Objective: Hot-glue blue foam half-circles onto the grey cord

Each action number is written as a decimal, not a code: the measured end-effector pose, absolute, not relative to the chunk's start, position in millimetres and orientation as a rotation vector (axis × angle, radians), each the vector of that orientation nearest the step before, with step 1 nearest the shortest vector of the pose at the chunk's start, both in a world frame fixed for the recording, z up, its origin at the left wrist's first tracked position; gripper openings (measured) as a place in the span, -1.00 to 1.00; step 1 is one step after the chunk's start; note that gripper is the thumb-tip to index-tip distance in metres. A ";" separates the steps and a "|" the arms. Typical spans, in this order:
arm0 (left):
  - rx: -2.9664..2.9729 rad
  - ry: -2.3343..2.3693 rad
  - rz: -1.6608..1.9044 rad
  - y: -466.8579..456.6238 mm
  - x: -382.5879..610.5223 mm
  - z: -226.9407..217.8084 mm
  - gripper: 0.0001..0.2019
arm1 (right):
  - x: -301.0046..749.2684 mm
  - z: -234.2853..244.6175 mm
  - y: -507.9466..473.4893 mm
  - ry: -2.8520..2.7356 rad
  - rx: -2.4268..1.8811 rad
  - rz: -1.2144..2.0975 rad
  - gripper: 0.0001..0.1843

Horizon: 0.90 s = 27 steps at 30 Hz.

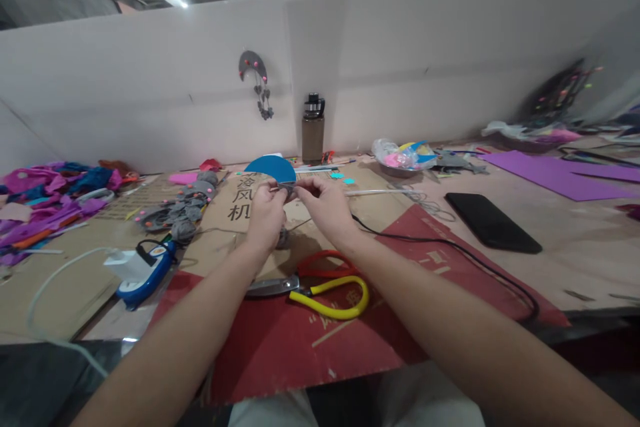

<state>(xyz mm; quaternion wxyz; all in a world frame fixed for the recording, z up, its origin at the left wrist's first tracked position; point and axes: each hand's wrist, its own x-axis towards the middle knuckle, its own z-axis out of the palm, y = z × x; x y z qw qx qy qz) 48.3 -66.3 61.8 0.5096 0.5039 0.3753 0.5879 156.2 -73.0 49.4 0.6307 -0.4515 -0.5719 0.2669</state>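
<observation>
My left hand [267, 213] and my right hand [325, 207] meet over the cardboard [300, 267], both with fingers pinched. A small grey piece [287, 188] sits between their fingertips; its exact shape is mostly hidden. Just behind the fingers lies a blue half-round sheet [270, 169]. Partly covered by my left hand, a grey ball [284, 239], apparently yarn, rests on the cardboard. Nearer to me, scissors [330, 293] with one red and one yellow handle lie between my forearms, blades pointing left.
Grey pompom-like pieces [185, 207] and a blue power strip [150, 273] lie left, near colourful scraps [55, 200]. A bottle [313, 133] stands at the wall, beside a bowl [397, 168] of bagged scraps. Rightward are a black phone [493, 222], a cable [450, 241] and purple sheets [555, 173].
</observation>
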 end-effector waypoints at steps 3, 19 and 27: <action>1.211 0.853 1.367 -66.9 47.8 65.3 -0.82 | 157.2 47.8 -71.7 -1.276 -1.027 0.595 -0.85; 1.254 0.734 1.241 -64.2 46.9 58.6 -0.81 | 173.0 53.2 -71.6 -1.387 -1.142 0.320 -0.80; 1.312 0.750 1.320 -56.8 40.4 61.0 -0.83 | 175.2 59.0 -75.9 -1.410 -1.200 0.272 -0.82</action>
